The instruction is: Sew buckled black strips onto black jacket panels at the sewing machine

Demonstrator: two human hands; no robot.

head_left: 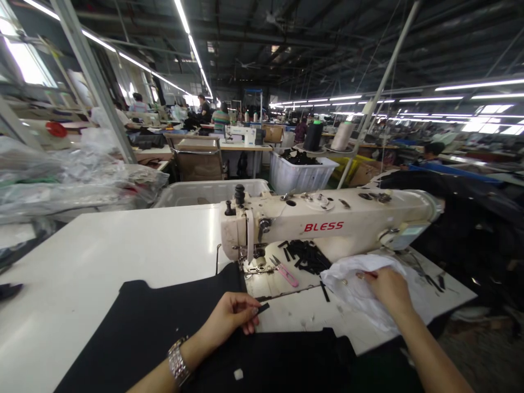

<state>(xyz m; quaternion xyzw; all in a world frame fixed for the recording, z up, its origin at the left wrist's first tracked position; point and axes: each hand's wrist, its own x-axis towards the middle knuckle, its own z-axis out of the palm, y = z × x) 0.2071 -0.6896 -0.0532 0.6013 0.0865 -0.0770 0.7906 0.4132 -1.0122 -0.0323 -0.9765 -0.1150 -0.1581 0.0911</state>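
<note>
My left hand (229, 316) pinches a short black fabric strip (262, 308) between its fingers, above a large black fabric panel (143, 333) lying on the white sewing table (102, 256). A metal wristwatch (178, 361) sits on that wrist. My right hand (391, 289) rests on a crumpled white plastic sheet (356, 289), and a thin red-tipped item (368, 274) shows by its fingers. Ahead stands a cream BLESS sewing machine (323, 226). Pink-handled snips (285, 273) and a pile of black strips (307, 256) lie below its arm.
A translucent plastic bin (208, 192) stands behind the machine, with a white bin of black pieces (301, 177) beyond it. Plastic-wrapped bundles (69, 180) lie at left, dark fabric (470, 234) is heaped at right, and co-workers (216, 114) sit at distant machines.
</note>
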